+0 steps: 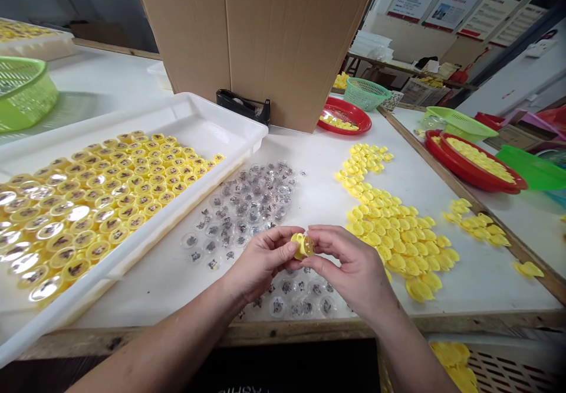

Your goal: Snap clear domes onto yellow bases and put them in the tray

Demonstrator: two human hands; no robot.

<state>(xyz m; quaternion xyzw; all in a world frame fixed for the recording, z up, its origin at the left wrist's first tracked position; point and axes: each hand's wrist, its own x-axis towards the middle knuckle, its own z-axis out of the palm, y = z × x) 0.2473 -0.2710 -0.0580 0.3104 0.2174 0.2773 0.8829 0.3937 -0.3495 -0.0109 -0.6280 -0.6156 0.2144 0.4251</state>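
Observation:
Between my two hands, above the front middle of the white table, is a small yellow piece [302, 245]. My left hand [269, 258] pinches its left side with thumb and fingers. On its right side the fingertips of my right hand [342, 257] close around it. Clear round discs with small dark pictures [252, 204] lie loosely behind and below my hands. Many yellow pieces [398, 233] are spread to the right. A white tray [207, 127] at the left holds rows of yellow rounds with pictures on top [119, 186].
A tall cardboard box [265, 39] stands at the back, with a black tape dispenser [243, 107] at its foot. Red plates [347, 114], a green basket [366, 93] and a wooden strip [424, 156] are at the right. A green basket [26, 95] sits far left.

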